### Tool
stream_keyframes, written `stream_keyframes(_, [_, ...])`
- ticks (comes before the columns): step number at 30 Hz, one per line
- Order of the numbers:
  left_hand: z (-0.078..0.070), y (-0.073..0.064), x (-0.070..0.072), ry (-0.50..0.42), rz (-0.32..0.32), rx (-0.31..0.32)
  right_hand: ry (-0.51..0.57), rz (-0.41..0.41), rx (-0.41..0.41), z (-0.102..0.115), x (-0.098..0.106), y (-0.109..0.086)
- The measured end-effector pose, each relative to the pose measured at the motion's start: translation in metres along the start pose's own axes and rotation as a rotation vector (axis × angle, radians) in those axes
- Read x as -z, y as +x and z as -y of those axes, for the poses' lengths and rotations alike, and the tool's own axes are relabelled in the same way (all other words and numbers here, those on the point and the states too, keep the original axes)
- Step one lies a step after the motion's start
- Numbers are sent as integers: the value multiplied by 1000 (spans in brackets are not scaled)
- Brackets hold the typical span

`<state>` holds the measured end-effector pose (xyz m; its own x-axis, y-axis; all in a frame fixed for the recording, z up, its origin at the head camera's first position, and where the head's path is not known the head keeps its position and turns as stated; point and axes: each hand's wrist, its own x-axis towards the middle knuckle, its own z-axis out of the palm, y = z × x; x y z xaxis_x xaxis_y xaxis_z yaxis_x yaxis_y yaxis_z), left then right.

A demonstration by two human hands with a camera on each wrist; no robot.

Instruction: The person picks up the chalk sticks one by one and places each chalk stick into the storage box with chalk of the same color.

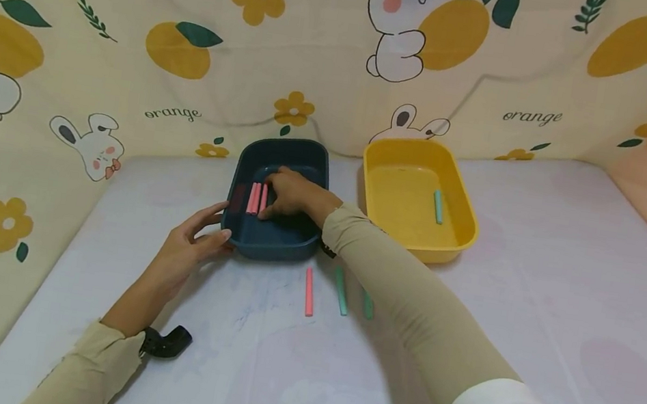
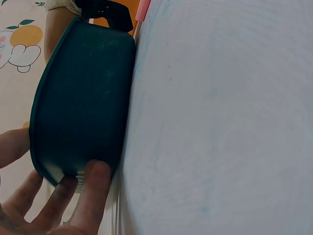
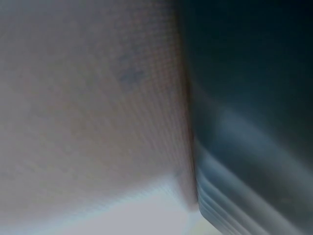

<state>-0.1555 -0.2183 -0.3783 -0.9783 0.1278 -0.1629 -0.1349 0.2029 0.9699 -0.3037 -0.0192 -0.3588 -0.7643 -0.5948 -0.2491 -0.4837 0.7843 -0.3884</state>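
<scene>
In the head view, my right hand [image 1: 294, 196] reaches into the dark blue tray [image 1: 276, 250]. Its thumb and finger pinch the ends of a pink chalk stick [image 1: 264, 198]. Just left of that stick, more pink chalk [image 1: 253, 199] lies side by side on the tray floor. My left hand [image 1: 190, 244] touches the tray's near left corner from outside, its fingers spread along the wall. From the left wrist, these fingers [image 2: 97, 176] press on the tray's outer side [image 2: 83, 98]. The right wrist view shows only the blurred tray wall [image 3: 254, 122] close up beside cloth.
A yellow tray [image 1: 460, 238] with one green chalk stick [image 1: 438, 207] stands to the right of the blue one. On the white tabletop in front lie a pink chalk stick [image 1: 309, 292] and two green sticks [image 1: 340, 291], one partly behind the right sleeve. Printed cloth [image 1: 319, 56] hangs behind.
</scene>
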Motion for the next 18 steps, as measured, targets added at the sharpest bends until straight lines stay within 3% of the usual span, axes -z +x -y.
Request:
stream_keyframes(8, [1,1,-2,5,-2,-3,40,-26,25,-1,1,-3])
stream_keyframes(18, [-1,0,-1,33,2,4,168,-180,153,-3,10,-10])
